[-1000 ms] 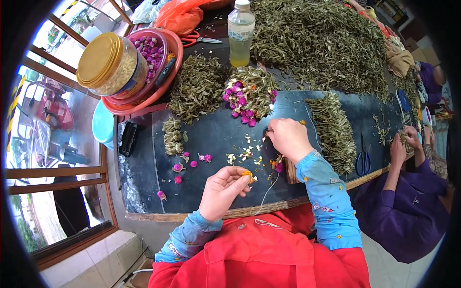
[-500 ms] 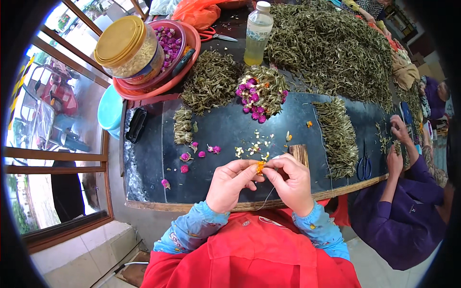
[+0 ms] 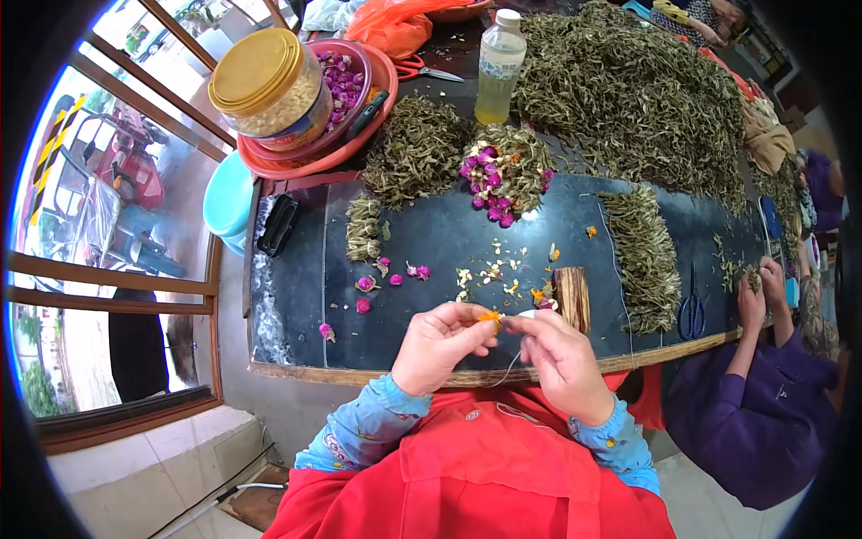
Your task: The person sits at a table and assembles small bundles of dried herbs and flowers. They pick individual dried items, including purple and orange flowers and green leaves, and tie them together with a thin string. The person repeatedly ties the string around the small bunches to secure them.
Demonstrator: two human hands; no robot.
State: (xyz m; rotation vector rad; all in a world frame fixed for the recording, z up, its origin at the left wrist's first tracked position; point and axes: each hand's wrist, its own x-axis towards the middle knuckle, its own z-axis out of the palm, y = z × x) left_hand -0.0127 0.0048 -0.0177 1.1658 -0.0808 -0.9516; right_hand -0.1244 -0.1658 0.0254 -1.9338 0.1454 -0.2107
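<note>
My left hand (image 3: 438, 350) is closed in a pinch on a small orange flower (image 3: 490, 316) just above the table's near edge. My right hand (image 3: 562, 366) comes in from the other side, its thumb and forefinger pressed together at the flower's base; what lies between them is too small to make out. A thin pale thread (image 3: 510, 366) hangs below the right fingers. Just beyond the hands stands a short wooden block (image 3: 572, 300), with orange petals (image 3: 541, 296) beside it. Pale petals (image 3: 492, 270) are scattered on the dark tabletop.
Purple globe flowers (image 3: 365, 284) lie at left near a tied leaf bundle (image 3: 364, 230). Farther back are a round flower bunch (image 3: 508, 175), a bottle (image 3: 500, 72), a tub (image 3: 269, 88) and heaped dried leaves (image 3: 628, 108). Scissors (image 3: 691, 314) lie right, near a co-worker in purple (image 3: 754, 413).
The whole view has shifted slightly. My right hand has turned and drawn a little away to the right, uncovering the orange petals by the block. The left hand still pinches the orange flower.
</note>
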